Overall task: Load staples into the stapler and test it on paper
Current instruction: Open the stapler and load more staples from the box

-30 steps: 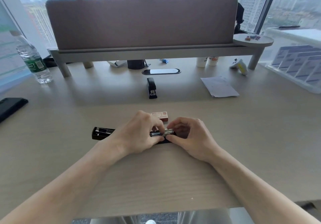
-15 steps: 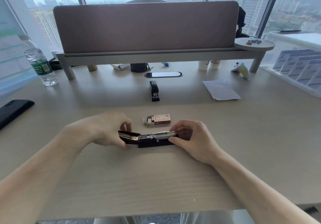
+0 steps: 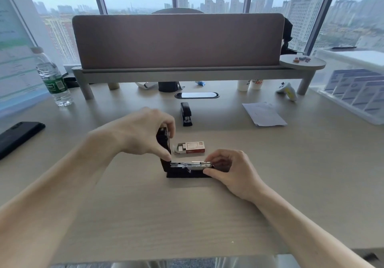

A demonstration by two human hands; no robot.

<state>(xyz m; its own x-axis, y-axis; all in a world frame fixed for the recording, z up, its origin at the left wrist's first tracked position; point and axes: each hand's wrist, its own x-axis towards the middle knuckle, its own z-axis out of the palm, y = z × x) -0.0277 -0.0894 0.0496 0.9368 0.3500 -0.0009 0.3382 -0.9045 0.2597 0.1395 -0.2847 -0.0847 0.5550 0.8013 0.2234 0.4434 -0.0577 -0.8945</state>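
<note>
On the near middle of the bench (image 3: pixel 270 195), the black stapler (image 3: pixel 187 171) lies open, its lid raised upright by the pinching left hand (image 3: pixel 143 132), its silver channel pinched by the right hand (image 3: pixel 232 170); the far staple box's (image 3: pixel 190 147) print is illegible.

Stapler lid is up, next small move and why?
Probably swing the raised black stapler lid down with the left hand: the silver staple channel lies level, and the right hand steadies the base.
</note>
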